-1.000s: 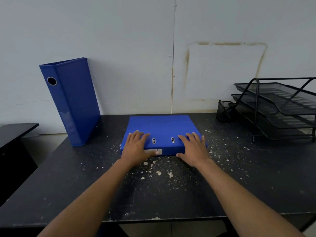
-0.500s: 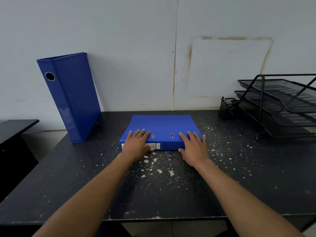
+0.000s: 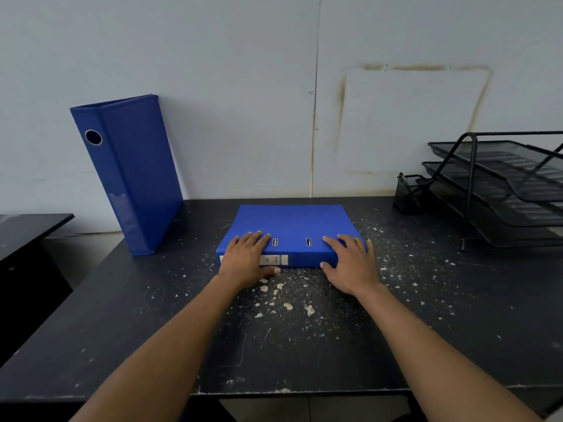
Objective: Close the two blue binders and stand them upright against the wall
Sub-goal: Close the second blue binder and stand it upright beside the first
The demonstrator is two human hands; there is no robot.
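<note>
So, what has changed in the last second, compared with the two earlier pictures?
Very little. The left hand and the right hand have slid slightly toward the near edge of the flat binder, thumbs now curling down its front edge as if starting a grip. The binder itself lies closed in the same place. The upright binder still leans at the wall, and the wire trays are unchanged.

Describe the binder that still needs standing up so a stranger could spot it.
On the black desk, dead centre, a blue binder lies flat and closed under both hands. Unlike the other blue binder standing against the wall, its near edge bears a small label.
</note>
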